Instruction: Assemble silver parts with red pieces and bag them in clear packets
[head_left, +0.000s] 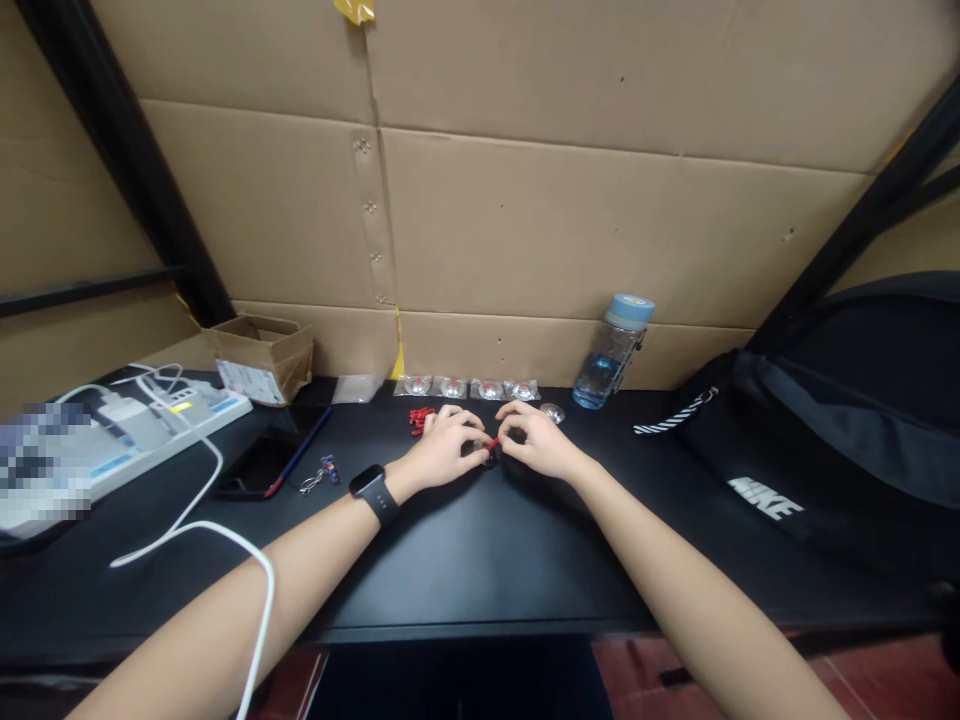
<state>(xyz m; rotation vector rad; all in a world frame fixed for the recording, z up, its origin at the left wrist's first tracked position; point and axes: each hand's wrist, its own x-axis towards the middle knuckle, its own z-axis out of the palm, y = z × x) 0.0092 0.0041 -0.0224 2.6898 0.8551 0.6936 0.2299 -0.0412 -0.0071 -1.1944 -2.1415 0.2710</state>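
Small red piece [493, 443] mid-table [480, 560] — pinched between fingertips of left hand [444, 447] and right hand [536, 442], over a dark round part. Red pile [420, 418] just behind left hand; blue water bottle [613, 350] further right.

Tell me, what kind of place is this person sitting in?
Probably a small makeshift work desk for putting tiny parts together. The black table is walled in with cardboard, a row of little clear packets lies at the back, and both hands pinch a small red piece.
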